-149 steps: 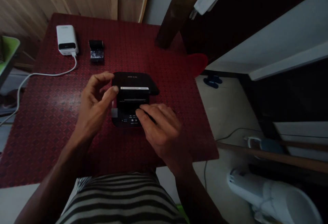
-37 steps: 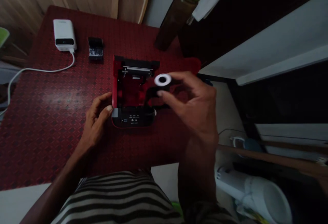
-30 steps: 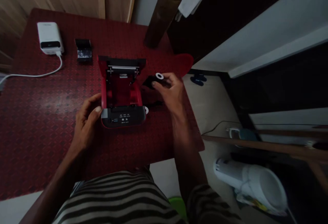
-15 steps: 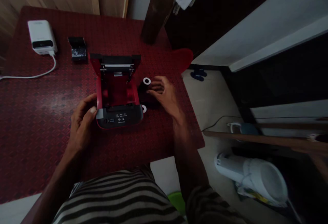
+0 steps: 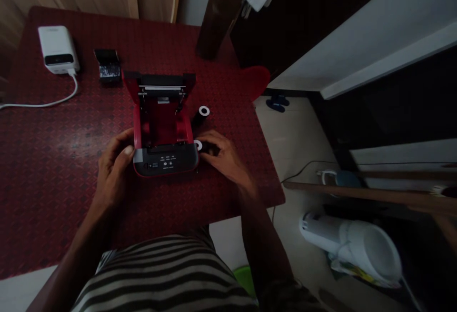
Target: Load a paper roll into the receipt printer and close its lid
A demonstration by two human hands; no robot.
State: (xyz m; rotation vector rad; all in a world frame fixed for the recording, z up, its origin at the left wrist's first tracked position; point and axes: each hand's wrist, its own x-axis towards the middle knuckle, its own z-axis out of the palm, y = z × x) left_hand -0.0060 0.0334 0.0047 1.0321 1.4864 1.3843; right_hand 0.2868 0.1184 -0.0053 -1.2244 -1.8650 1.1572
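Note:
A red and black label printer [image 5: 166, 158] stands on the table with its lid raised, and its red inner bay shows no roll in it. My left hand [image 5: 114, 166] grips the printer's left side, thumb at the front corner. At the printer's right side, my right hand [image 5: 228, 157] closes its fingers around a dark roll with a white core [image 5: 204, 146]; part of that roll is hidden by the fingers. Another dark roll with a white end ring [image 5: 200, 115] lies just behind it, apart from the hand.
A white power bank [image 5: 58, 47] with a cable lies at the back left, near a small black box-like object [image 5: 109, 66]. A tall dark bottle [image 5: 221, 14] stands at the back. The red patterned table [image 5: 64, 174] ends to the right above a tiled floor.
My right hand has moved down and towards me, from beside the rear roll to the nearer one, and has closed on it. My left hand stays on the printer.

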